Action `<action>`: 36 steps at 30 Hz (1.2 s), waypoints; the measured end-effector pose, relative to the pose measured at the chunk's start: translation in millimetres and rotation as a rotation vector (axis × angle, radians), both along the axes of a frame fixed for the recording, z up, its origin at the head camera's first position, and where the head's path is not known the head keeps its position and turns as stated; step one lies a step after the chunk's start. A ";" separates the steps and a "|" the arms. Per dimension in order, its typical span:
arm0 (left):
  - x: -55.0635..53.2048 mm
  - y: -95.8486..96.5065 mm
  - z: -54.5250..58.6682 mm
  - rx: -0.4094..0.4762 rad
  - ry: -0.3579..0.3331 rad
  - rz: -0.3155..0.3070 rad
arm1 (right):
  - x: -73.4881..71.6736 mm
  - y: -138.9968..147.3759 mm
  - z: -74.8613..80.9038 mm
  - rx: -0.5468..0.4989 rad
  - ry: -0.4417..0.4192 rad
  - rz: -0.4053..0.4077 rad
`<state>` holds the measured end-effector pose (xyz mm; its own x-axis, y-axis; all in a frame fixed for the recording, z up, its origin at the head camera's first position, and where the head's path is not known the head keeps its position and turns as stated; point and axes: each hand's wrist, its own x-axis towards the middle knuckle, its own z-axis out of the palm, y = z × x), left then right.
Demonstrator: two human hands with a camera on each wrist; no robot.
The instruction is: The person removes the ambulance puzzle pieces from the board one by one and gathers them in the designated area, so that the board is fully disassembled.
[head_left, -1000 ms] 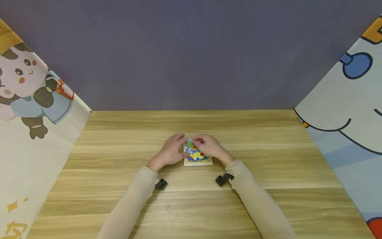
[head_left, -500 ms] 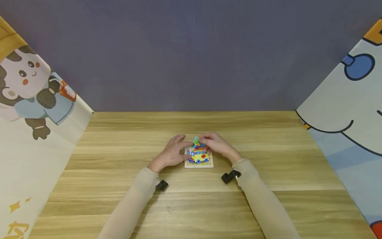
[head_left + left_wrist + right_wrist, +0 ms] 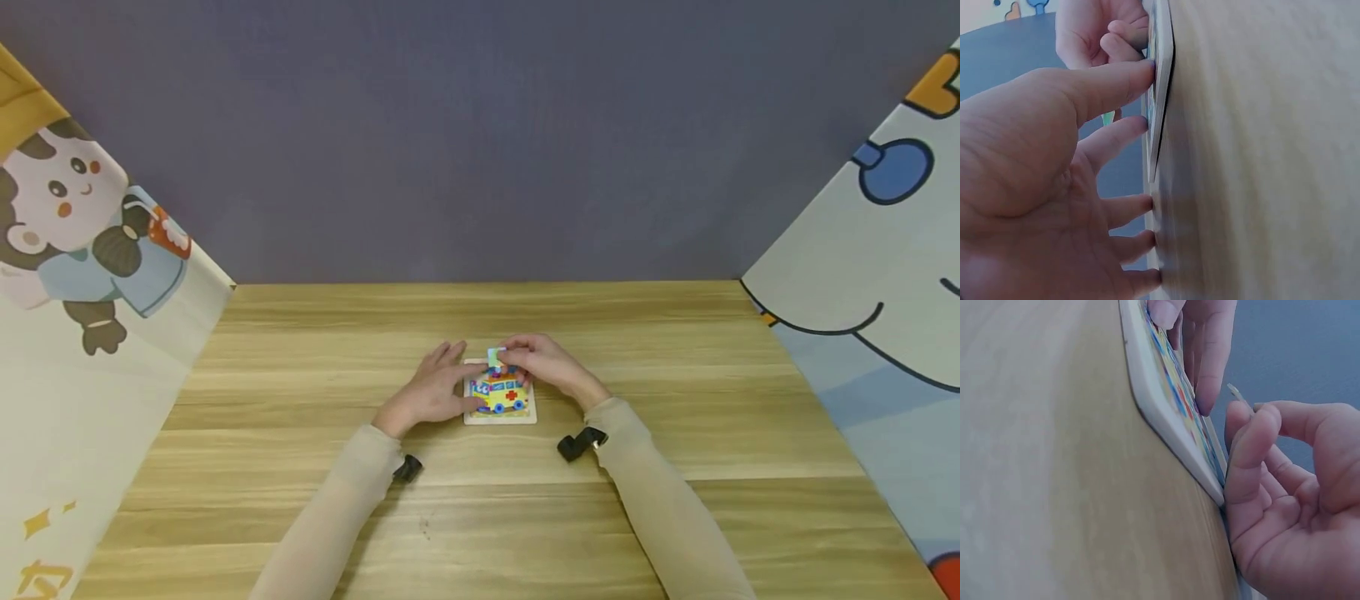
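At the far left, a pale wall carries a cartoon figure with a red drink; to the right of it, a wooden table spreads out, and the left hand comes in over it from a light sleeve, its fingers spread apart, thumb and index finger resting on a puzzle board and the other fingertips on the table; the board lies flat near the middle of the table, a thin square with rounded corners and a pale rim; its picture shows a yellow ambulance with an orange roof, light-blue windows, a red cross on the side and two blue wheels; the front end, at the left, has a face with round eyes and blue and purple touches, partly covered by the thumb; at the board's far edge is a loose puzzle piece, pale green with light blue, thin and pale along its edge, tilted and apart from the board's face; the right hand pinches it between thumb and index finger, the other fingers curled below.
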<state>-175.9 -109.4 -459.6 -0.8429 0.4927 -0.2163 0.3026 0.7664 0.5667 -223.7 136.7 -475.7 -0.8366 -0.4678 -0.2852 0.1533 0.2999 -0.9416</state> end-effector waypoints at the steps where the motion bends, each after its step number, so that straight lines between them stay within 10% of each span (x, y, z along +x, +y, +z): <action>1: 0.5 -0.1 -0.1 -0.004 0.001 -0.002 | 0.2 0.0 -0.1 -0.005 0.001 -0.002; 10: 6.0 -3.8 4.1 -0.116 0.024 -0.054 | 3.9 12.9 -6.3 -0.003 0.051 -0.014; 36: 10.6 -5.2 8.0 -0.080 -0.045 -0.037 | 12.8 90.9 -2.9 0.031 -0.019 -0.092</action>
